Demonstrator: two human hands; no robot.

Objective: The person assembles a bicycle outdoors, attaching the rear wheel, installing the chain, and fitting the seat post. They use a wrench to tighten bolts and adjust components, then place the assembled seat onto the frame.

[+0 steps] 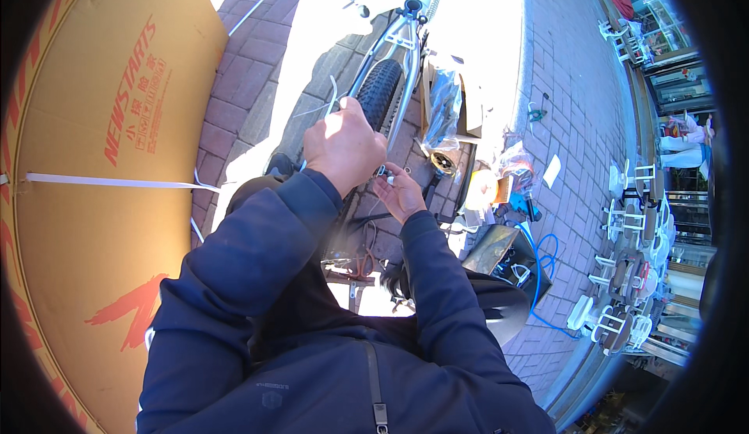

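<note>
Your navy jacket [312, 387] faces the knobby tyre [380, 94], near which your right hand [402, 193] pinches a small shiny part [381, 171] that a slack hold could drop, and what your curled left hand [343, 147] holds, I cannot tell

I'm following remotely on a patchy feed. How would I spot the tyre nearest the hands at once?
Find the bike at the upper centre. Two silver tubes run from it toward the left hand. The tyre lies between them: thick, black and knobbly, where the tubes are smooth and slim.
</note>
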